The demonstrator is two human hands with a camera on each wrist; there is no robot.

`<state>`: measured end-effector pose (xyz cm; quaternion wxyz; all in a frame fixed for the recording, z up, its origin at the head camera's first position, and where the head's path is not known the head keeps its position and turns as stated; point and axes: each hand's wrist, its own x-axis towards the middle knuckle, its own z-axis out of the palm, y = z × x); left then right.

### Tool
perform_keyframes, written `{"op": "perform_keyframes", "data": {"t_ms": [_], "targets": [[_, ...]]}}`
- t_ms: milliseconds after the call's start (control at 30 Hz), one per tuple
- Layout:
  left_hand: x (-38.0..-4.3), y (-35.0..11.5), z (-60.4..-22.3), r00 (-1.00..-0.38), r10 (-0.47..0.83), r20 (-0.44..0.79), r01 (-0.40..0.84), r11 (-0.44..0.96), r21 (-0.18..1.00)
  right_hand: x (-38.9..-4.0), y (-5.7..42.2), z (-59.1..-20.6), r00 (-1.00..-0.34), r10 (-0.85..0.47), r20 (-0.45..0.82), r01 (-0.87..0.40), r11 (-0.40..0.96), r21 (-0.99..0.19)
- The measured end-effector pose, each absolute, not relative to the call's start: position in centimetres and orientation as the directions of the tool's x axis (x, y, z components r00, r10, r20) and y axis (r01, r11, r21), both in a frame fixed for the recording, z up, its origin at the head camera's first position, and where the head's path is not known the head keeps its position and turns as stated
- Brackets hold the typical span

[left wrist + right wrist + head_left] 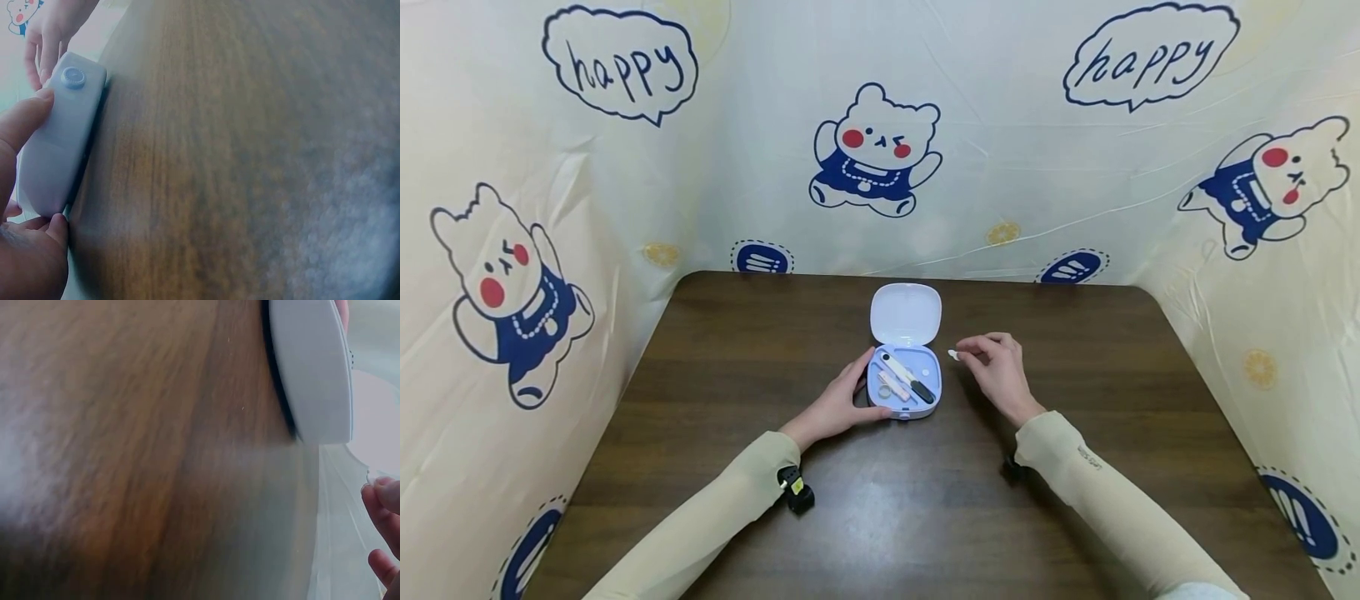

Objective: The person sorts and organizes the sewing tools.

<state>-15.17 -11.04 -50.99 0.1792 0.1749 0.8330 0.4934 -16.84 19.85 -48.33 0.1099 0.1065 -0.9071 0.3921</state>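
Note:
A small light-blue case (938,367) stands on the table with its pale lid (906,313) tipped back. Inside lie a slim white-and-black tool (904,375), a pinkish stick-like piece (893,386) and a small round item (884,391). My left hand (835,406) grips the case from its left side, its thumb along the front wall near the round clasp (73,77). Just right of the case, my right hand (1000,372) pinches a small white piece (953,355) between thumb and fingertips; its kind cannot be made out.
The dark wooden table (880,517) extends around the case on all sides. A pale curtain (1000,192) printed with bears and lettering hangs behind the table and along both sides. Black wrist cameras (797,492) are strapped at the sleeves.

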Motion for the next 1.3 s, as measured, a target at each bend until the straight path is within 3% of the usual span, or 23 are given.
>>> {"op": "perform_keyframes", "data": {"t_ms": [300,900,1300], "targets": [[-15.1,-11.1,-50.8,-0.873,0.475,-0.108,0.134,0.448,0.884,-17.1,18.6,-48.3,-0.949,-0.152,0.275,-0.304,0.669,-0.678],[-15.1,-11.1,-50.8,-0.870,0.481,-0.104,0.144,0.451,0.881,-18.0,17.1,-48.3,-0.879,-0.325,0.349,-0.475,0.668,-0.573],[-15.1,-11.1,-50.8,-0.871,0.482,-0.099,0.142,0.438,0.888,-18.3,16.6,-48.5,-0.886,-0.356,0.296,-0.463,0.673,-0.577]]}}
